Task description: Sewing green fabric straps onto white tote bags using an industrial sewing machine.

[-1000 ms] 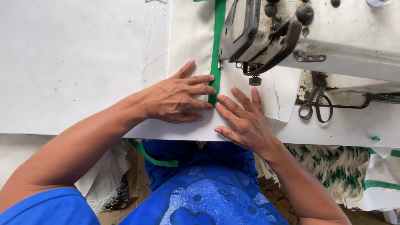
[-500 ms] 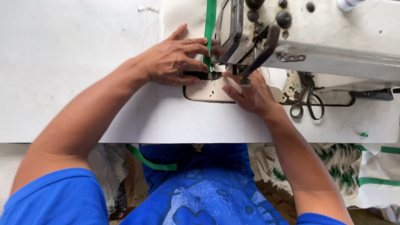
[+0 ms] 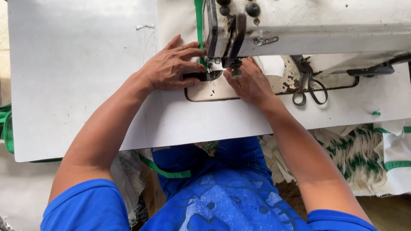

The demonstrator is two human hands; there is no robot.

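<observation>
My left hand (image 3: 173,66) lies flat on white fabric (image 3: 177,21) with a green binding strip (image 3: 199,23), fingers spread and pointing at the presser foot (image 3: 216,64) of the sewing machine (image 3: 308,25). My right hand (image 3: 250,83) rests on the metal bed plate (image 3: 209,92) just right of the foot, with fingertips at the needle area pressing the fabric's end. The machine head hides the needle itself and the tips of my right fingers.
A pair of scissors (image 3: 308,87) lies on the machine bed to the right. The white table top (image 3: 77,77) spreads left. White sacks with green stripes (image 3: 385,149) hang off the table's front right. A green strip (image 3: 165,171) dangles over my lap.
The fabric's near edge has slid away from me under the presser foot, baring the metal bed plate. Both hands followed it toward the needle.
</observation>
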